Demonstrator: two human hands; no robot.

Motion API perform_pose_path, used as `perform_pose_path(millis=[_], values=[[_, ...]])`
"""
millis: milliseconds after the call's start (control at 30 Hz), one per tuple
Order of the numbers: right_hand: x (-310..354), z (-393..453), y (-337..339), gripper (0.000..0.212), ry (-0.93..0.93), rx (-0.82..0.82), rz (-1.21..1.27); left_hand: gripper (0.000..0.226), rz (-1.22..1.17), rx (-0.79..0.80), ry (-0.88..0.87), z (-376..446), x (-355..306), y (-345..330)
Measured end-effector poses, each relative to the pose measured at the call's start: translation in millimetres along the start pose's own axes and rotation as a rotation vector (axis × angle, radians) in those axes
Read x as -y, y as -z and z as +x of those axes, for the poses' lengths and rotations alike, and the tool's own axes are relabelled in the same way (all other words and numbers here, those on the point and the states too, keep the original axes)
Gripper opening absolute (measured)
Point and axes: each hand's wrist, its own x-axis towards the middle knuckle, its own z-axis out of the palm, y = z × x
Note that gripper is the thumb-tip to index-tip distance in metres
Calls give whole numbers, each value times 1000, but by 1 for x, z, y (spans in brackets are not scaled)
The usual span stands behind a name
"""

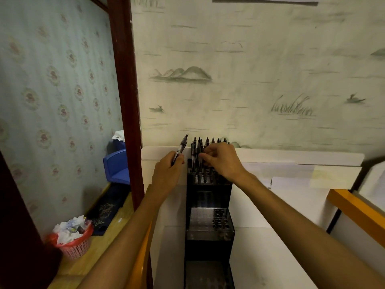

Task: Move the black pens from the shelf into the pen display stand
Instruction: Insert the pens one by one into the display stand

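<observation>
Centrally, just below the middle of the frame, both hands work at the top tier of the black pen display stand [209, 207], which stands against a white board [291, 161] at the foot of the wallpapered wall.

At centre left, the left hand [167, 174] has its fingers curled round one black pen [180, 149]. The thumb and forefinger pinch the lower part of the barrel, and the pen tilts up and to the right, its clicker end clear above the knuckles. This pen is just left of the stand's top tier, not in any hole.

To its right, the right hand [221, 160] reaches over the row of pens [205, 150] already standing upright in the top tier. Its fingers are bent and drawn close together, the fingertips [205, 157] touching the barrels near the left part of the row. Whether they actually pinch a single pen cannot be told, since the fingers hide the contact.

Lower down, the stand's middle tier shows a perforated plate with open round holes at its right side, holding no pens.

At the lower left of the frame sits a red basket [76, 247] full of crumpled paper, and above it, at middle left, a blue plastic container [116, 165].
</observation>
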Motion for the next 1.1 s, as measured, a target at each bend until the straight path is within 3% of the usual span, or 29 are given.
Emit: perform_pose_path(millis=[100, 233, 333, 533, 667, 900, 1100], values=[[0, -3, 6, 18, 7, -57, 12, 23, -4, 44, -28, -2, -5, -3], [5, -8, 15, 3, -27, -110, 298, 22, -14, 128, -61, -7, -14, -6], [10, -11, 19, 6, -65, -23, 471, 23, -8, 189, -77, -11, -21, -11], [7, -15, 17, 13, -132, -7, 692, 22, -11, 203, -87, -18, -27, -20], [10, -13, 20, 15, -198, -85, 841, 18, 189, 195, -141, -18, -29, -18], [0, -3, 36, 7, -126, -299, 506, 27, 586, 161, -264, -19, -24, 8], [-1, 1, 31, 8, -59, -317, 324, 21, 614, 173, -232, -21, -19, 18]])
